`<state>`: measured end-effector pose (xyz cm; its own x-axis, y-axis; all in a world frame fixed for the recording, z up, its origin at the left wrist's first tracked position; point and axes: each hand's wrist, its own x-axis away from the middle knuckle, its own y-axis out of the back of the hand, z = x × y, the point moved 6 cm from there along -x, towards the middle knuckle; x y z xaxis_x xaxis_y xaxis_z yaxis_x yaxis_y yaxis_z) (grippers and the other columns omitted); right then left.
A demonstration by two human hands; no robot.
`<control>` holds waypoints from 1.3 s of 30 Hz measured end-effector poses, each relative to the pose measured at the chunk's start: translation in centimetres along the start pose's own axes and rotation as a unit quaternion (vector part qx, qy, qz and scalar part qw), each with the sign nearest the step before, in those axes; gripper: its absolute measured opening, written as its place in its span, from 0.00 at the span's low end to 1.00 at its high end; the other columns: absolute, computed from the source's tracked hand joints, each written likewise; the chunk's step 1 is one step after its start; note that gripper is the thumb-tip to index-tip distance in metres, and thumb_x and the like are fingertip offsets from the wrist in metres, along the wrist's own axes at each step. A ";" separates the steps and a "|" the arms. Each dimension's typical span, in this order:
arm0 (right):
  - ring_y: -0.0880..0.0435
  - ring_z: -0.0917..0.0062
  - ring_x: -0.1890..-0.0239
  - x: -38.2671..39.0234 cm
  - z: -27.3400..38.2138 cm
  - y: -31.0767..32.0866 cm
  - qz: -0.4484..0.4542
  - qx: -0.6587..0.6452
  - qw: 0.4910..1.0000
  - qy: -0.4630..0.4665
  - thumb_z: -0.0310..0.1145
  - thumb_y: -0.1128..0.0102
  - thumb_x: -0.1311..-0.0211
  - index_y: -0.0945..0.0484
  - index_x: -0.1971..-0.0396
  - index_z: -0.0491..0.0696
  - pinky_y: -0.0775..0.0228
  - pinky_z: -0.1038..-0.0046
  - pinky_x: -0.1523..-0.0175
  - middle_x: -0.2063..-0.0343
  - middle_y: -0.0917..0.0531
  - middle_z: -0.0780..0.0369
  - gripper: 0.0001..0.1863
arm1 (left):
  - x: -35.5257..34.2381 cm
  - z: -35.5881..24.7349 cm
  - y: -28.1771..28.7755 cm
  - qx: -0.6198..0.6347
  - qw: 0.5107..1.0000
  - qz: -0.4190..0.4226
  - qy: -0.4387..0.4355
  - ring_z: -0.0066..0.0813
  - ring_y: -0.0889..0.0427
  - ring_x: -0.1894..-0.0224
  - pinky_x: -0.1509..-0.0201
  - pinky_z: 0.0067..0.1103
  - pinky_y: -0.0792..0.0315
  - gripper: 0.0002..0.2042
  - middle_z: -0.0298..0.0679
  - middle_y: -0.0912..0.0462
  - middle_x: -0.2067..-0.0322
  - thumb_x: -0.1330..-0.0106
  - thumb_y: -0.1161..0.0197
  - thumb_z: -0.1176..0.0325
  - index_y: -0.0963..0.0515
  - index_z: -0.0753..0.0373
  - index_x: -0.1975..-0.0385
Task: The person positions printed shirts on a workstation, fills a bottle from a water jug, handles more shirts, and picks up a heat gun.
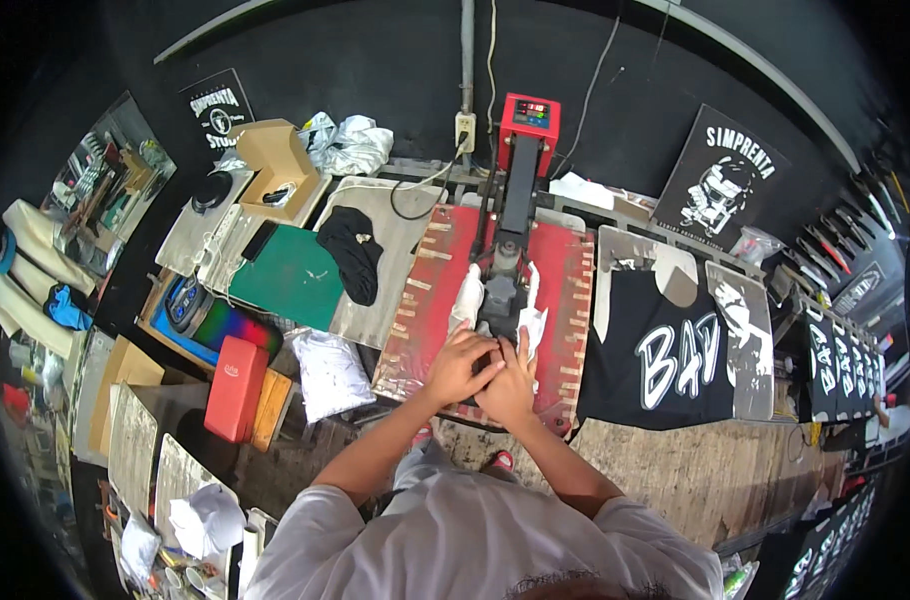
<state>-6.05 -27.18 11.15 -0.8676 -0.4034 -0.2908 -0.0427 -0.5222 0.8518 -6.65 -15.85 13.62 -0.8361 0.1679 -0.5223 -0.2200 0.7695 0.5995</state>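
Wall: black, with a white power socket and cables running up from it.
Posters: two black prints with white artwork lean on the wall, one at the left, one at the right.
Workbench: worn wooden top, bare along its front right edge.
Left end: brown cardboard box near the back edge.
Light: bright, even.

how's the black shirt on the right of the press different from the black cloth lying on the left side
The black shirt right of the red heat press is spread flat and shows large white print; the black cloth on the left is crumpled in a heap with no print visible. The shirt covers far more surface than the bunched cloth. Both are black fabric, untouched: the left hand and right hand rest together at the press's front.
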 end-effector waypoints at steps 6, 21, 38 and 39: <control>0.50 0.49 0.25 0.4 -0.2 -0.1 -0.025 -0.013 0.999 0.015 0.39 0.36 0.48 0.20 0.50 0.43 0.52 0.35 0.31 0.44 0.25 0.53 0.25 | 0.2 0.3 -0.6 -0.039 0.999 -0.006 0.002 0.41 0.19 0.60 0.29 0.44 0.40 0.09 0.42 0.17 0.69 0.37 0.34 0.63 0.18 0.63 0.66; 0.43 0.53 0.27 0.6 0.0 0.2 -0.075 0.002 0.997 -0.028 0.33 0.41 0.44 0.20 0.54 0.41 0.45 0.42 0.33 0.41 0.26 0.54 0.19 | 0.3 0.7 -0.5 -0.011 1.000 0.008 -0.011 0.41 0.19 0.57 0.28 0.45 0.42 0.10 0.41 0.16 0.65 0.35 0.37 0.64 0.19 0.64 0.63; 0.31 0.61 0.38 0.2 0.5 -1.5 0.060 0.065 0.996 -0.016 0.41 0.47 0.39 0.28 0.42 0.42 0.46 0.31 0.38 0.42 0.29 0.55 0.27 | 0.4 0.7 -0.5 -0.020 0.998 0.055 0.018 0.47 0.23 0.47 0.26 0.44 0.45 0.20 0.49 0.19 0.52 0.33 0.38 0.55 0.22 0.68 0.53; 0.31 0.62 0.38 0.0 0.7 -1.0 0.034 0.057 0.998 -0.017 0.41 0.46 0.40 0.28 0.42 0.42 0.46 0.31 0.38 0.42 0.29 0.55 0.28 | 0.2 0.6 -0.3 -0.030 0.999 0.041 0.006 0.46 0.22 0.48 0.27 0.44 0.45 0.20 0.49 0.19 0.52 0.33 0.38 0.55 0.22 0.68 0.53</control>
<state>-6.33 -26.18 10.61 -0.8863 -0.4091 -0.2170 -0.0368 -0.4050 0.9136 -6.51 -15.72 12.97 -0.8581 0.2221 -0.4630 -0.1799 0.7144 0.6762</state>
